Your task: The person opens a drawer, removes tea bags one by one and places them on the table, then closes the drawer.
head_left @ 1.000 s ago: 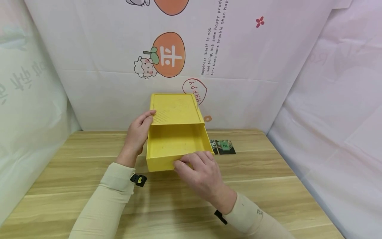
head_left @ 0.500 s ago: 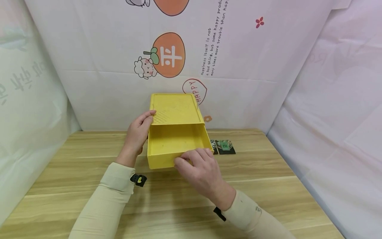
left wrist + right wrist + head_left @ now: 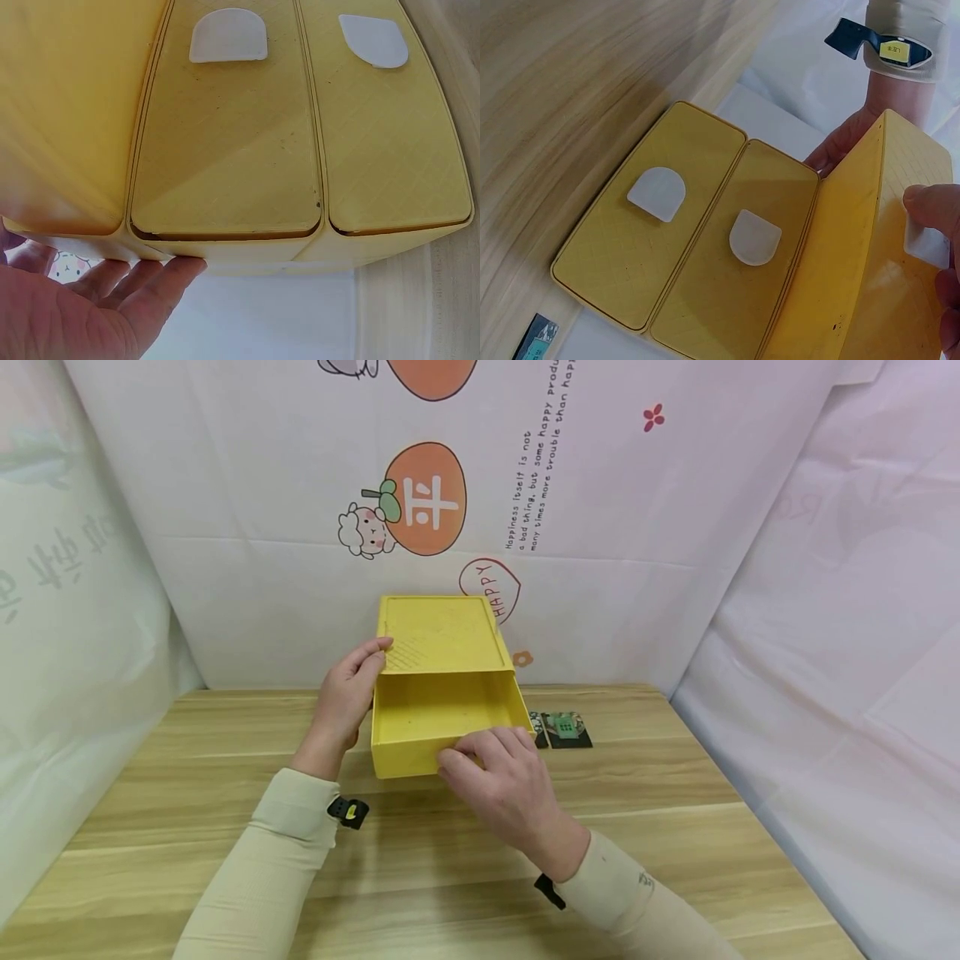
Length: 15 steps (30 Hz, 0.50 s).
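Yellow three-drawer cabinet (image 3: 446,635) on wooden table (image 3: 187,793). Top drawer (image 3: 405,762) sticks part way out of cabinet's front. Right hand (image 3: 504,785) in front of cabinet, fingers bent, thumb and fingers pinching white handle (image 3: 925,241) of top drawer. Left hand (image 3: 347,697) at cabinet's left side, fingers almost straight, touching side and top edge. Two lower drawers (image 3: 769,199) pushed in. Small dark-and-green picture card (image 3: 567,730) lies right of cabinet.
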Available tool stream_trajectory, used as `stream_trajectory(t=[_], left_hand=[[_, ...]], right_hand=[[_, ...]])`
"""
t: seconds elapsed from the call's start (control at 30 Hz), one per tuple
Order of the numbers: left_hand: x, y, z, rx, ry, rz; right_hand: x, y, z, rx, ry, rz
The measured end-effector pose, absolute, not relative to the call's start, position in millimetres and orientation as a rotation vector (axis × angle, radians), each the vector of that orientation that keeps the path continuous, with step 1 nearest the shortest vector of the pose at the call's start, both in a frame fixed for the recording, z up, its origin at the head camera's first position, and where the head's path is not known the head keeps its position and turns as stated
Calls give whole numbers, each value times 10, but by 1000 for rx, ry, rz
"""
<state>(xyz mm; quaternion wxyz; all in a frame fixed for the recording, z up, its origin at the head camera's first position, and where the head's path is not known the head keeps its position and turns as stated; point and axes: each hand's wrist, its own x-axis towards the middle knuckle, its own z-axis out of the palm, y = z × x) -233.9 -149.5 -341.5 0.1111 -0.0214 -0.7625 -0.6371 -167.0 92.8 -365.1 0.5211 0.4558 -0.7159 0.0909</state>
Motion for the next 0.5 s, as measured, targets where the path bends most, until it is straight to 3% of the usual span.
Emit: stream_trajectory(t=[0.5], left_hand=[[-2321, -1507, -3417, -96, -2264, -1843]], right_hand=[[-1764, 904, -3632, 1076, -1728, 207]])
